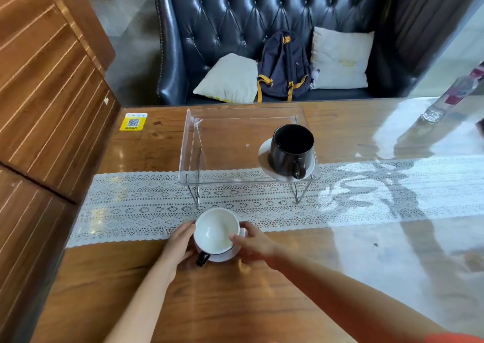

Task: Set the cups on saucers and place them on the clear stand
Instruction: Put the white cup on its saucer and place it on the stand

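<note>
Wooden table (pixel 235 303), lace runner (pixel 157 206) mid-frame; left hand (pixel 178 245) and right hand (pixel 252 243) curl around white-lined cup (pixel 216 231) on saucer (pixel 225 256); black cup (pixel 290 146) sits on clear stand (pixel 227 143) behind.

Near saucer (pixel 227 255) mostly hidden under white-lined cup (pixel 216 230); sticker (pixel 133 122) print unreadable

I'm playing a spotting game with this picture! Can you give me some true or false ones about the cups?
1. The black cup sits on a saucer on the clear stand. True.
2. The white-inside cup is already on the stand. False: it is on the table, on a saucer.
3. The left hand and right hand are at that cup's sides. True.
4. The cup by the hands is full of coffee. False: it looks empty.
</note>
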`<move>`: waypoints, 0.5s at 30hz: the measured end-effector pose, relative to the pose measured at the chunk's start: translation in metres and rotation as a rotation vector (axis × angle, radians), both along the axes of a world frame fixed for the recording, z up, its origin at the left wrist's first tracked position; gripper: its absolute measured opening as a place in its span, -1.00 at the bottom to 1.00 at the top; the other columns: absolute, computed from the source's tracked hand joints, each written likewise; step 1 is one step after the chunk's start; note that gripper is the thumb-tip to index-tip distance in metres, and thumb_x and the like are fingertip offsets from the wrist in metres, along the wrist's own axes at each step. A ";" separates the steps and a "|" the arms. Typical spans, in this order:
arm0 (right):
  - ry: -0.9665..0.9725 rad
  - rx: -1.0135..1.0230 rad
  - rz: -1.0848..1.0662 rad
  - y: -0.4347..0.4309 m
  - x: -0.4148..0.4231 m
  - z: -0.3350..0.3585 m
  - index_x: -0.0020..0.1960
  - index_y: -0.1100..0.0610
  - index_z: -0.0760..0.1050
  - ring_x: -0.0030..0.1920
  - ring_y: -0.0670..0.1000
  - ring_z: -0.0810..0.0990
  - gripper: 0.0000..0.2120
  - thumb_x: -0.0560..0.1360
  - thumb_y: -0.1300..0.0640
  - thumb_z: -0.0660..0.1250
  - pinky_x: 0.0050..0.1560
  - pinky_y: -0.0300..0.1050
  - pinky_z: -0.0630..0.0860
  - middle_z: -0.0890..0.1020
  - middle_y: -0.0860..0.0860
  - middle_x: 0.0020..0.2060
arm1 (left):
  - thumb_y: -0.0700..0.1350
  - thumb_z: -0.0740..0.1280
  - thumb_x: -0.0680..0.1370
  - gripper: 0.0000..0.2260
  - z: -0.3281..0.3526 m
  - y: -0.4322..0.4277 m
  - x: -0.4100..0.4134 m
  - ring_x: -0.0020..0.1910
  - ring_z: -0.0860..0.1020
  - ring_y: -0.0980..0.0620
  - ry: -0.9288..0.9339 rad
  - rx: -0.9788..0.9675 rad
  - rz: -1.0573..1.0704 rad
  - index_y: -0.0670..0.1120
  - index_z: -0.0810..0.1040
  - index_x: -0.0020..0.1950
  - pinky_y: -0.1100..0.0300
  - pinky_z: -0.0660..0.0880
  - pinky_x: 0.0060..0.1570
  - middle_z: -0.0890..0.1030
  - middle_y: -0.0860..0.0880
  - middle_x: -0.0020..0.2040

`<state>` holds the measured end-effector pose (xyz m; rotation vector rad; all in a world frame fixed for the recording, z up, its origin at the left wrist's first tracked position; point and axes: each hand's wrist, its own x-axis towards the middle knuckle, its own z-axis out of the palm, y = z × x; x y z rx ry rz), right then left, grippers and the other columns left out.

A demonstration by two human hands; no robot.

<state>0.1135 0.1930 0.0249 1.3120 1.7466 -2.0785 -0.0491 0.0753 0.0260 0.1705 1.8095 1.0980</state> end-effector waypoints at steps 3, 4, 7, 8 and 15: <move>0.006 -0.026 -0.018 0.000 0.000 0.003 0.39 0.10 0.25 -0.05 0.07 0.53 -0.50 0.51 0.07 0.32 0.17 0.11 0.53 0.50 0.11 0.04 | 0.00 0.25 0.56 -0.75 0.009 -0.007 -0.006 0.21 0.41 -0.04 -0.021 -0.012 -0.138 0.16 0.40 0.23 0.04 0.43 0.15 0.37 -0.04 0.36; 0.009 -0.026 -0.007 0.002 0.003 0.005 0.39 0.09 0.26 -0.11 0.04 0.55 -0.51 0.51 0.07 0.31 0.14 0.10 0.55 0.51 0.09 -0.02 | 0.00 0.27 0.55 -0.70 0.012 -0.010 -0.008 0.13 0.45 -0.01 -0.032 -0.019 -0.195 0.16 0.38 0.27 0.06 0.44 0.12 0.37 -0.04 0.36; 0.022 -0.009 0.019 0.007 0.010 0.018 0.40 0.08 0.29 -0.14 0.03 0.62 -0.53 0.53 0.09 0.29 0.04 0.06 0.60 0.57 0.08 -0.03 | 0.02 0.28 0.53 -0.57 0.024 -0.016 -0.006 0.04 0.56 0.07 -0.034 -0.014 -0.300 0.14 0.30 0.39 0.06 0.47 0.14 0.39 -0.01 0.36; 0.033 0.001 0.033 0.008 0.013 0.025 0.41 0.06 0.29 -0.14 0.03 0.64 -0.53 0.53 0.09 0.29 0.01 0.04 0.62 0.59 0.07 -0.03 | 0.03 0.28 0.53 -0.55 0.029 -0.018 -0.004 0.07 0.56 0.07 -0.019 -0.005 -0.324 0.13 0.28 0.41 0.06 0.47 0.14 0.40 0.01 0.36; 0.214 0.110 0.086 0.026 0.031 0.100 -0.02 -0.37 0.46 -0.07 -0.07 0.63 -0.75 0.51 0.03 0.30 -0.16 -0.07 0.65 0.49 0.03 0.04 | 0.11 0.32 0.42 -0.59 0.098 -0.036 0.004 0.06 0.61 0.15 0.071 0.238 -0.292 0.24 0.40 0.27 0.20 0.53 -0.02 0.63 0.13 0.11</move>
